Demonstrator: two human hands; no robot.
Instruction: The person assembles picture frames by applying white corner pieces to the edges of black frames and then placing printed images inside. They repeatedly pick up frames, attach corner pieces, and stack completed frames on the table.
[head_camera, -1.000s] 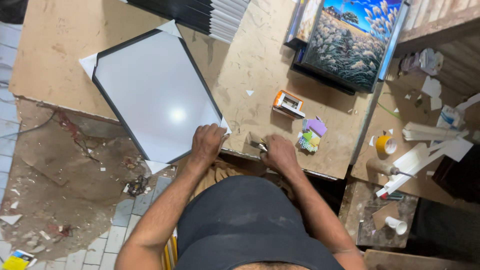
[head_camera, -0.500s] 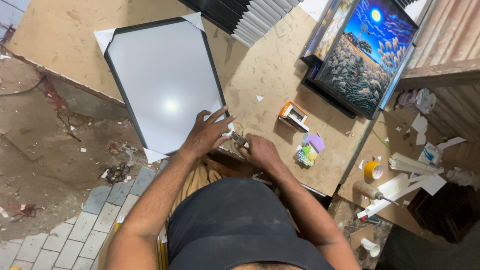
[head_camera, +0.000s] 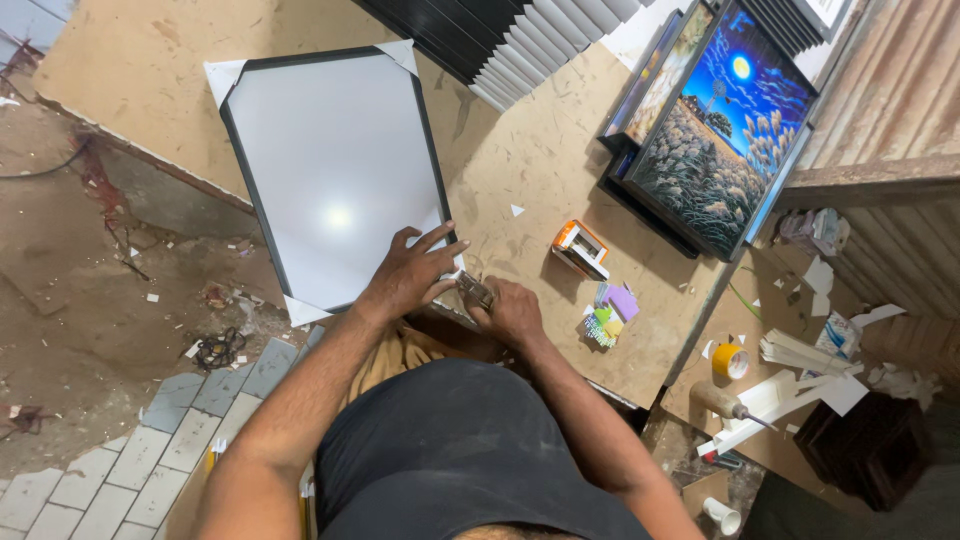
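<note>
Left hand (head_camera: 408, 276) flat on black picture frame (head_camera: 335, 180), right hand (head_camera: 512, 312) gripping a small metal tool (head_camera: 474, 290) beside it.

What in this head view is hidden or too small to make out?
- Small metal tool: mostly covered by the right hand; kind unclear.
- Picture frame near corner: under the left hand.
- Stacked frames: cut off by the top edge.
- Orange box: too small.

Seeing even overhead light, sharp focus; glare spot on framed white panel (head_camera: 338, 175), soft shadows, slight wide-angle stretch at edges.
</note>
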